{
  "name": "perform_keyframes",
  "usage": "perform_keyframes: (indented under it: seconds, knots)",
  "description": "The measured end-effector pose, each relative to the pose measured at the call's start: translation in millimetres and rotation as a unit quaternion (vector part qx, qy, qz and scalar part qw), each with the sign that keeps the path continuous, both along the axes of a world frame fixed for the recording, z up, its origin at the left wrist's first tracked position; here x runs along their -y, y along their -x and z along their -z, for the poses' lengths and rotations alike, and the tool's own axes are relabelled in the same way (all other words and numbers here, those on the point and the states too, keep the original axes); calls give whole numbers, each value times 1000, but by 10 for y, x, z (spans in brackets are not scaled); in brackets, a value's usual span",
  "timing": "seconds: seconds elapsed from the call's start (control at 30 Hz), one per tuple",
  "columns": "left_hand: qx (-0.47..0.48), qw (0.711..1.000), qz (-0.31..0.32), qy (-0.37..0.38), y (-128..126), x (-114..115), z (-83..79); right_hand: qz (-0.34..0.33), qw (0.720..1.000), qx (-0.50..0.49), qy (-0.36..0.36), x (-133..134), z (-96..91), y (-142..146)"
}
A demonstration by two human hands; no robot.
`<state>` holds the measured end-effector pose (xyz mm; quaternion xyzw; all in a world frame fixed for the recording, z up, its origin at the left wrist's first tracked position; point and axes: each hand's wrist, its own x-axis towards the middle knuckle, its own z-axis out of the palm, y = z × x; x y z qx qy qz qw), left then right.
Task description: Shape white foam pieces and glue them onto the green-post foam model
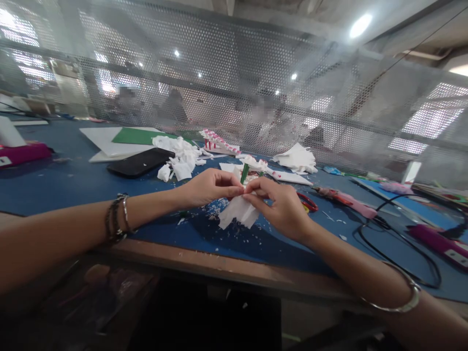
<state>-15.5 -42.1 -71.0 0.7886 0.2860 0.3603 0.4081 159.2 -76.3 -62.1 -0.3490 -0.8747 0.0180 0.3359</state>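
Both hands meet above the front middle of the blue table, fingertips pinched close together. A thin white piece of paper, like tissue, hangs below them with a ragged lower edge. My left hand is closed, thumb and forefinger at the paper's top edge. From the right, my right hand pinches that same edge; the fingers hide what else may be there. Just behind the fingertips a short green piece stands up, its lower end hidden. Red-handled scissors lie beside my right hand, partly covered by it.
Left of centre are a black phone, crumpled white paper and a green sheet. White paper pieces lie behind. To the right are a pink glue gun, a looping black cable and a purple power strip. Perforated screen behind.
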Motion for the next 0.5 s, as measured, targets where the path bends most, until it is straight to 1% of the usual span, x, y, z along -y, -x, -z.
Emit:
perform_keyframes:
  seconds: [0.2,0.37,0.5]
  knots:
    - [4,1000,-3,-23,-22,15,-5,9,1000,2,-18,-25,9,6]
    - [5,999,-13,-46,-30,44,-6,16,1000,-8,-15,-33,9,3]
    - [23,998,-10,-56,-34,60,0,31,999,-12,-10,-36,18,-4]
